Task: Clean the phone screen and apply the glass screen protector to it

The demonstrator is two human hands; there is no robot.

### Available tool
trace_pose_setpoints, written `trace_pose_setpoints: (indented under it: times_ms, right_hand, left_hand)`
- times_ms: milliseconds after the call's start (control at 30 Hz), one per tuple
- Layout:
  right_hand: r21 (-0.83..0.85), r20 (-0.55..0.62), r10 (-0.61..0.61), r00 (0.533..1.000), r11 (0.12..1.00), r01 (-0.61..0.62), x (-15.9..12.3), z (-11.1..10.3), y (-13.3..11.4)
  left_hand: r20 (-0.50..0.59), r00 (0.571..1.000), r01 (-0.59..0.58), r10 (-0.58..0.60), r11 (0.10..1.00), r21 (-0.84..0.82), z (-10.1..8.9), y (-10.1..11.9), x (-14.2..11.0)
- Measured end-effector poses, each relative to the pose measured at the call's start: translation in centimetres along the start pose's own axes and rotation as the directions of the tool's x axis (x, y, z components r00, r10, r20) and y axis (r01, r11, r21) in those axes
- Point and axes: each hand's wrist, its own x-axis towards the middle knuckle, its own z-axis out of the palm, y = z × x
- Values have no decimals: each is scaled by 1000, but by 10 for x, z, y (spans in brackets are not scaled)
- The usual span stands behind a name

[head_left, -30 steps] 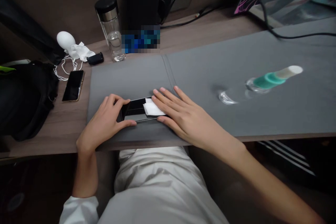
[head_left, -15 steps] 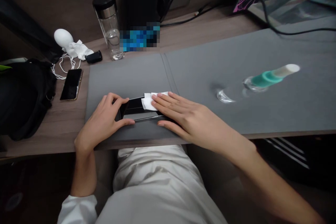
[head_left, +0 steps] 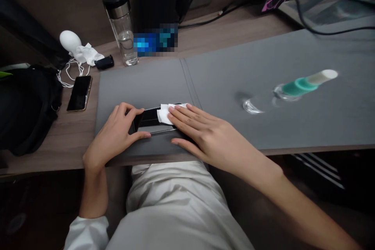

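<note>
Left hand clamped on glossy slab, right hand unclenched, flat on folded tissue

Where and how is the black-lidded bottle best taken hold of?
Probably around the middle of the bottle, below its metal band, from the near side. It stands upright, and its straight, round body should suit a wrapping grip; a dark tower-like object stands behind, rightward, and a small black object lies left of its base.

The tissue is white, the device black, the mat grey, the clear bottle's collar teal.
</note>
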Motion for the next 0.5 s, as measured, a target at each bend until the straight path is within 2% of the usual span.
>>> trace_pose_setpoints:
  times_ms: [167,300,500]
  right_hand:
    - [31,-40,-14,999,999,15,4,7,4]
    - [-18,-7,-23,1000,1000,23,2,2,-1]
    - [-47,-24,-63,998,997,62,3,-3,-5]
  left_hand:
    - [-9,1000,-8,8,1000,-5,1,0,0]
    - [-12,1000,-11,12,1000,14,1,0,0]
    - [-11,1000,-8,8,1000,11,1,1,0]
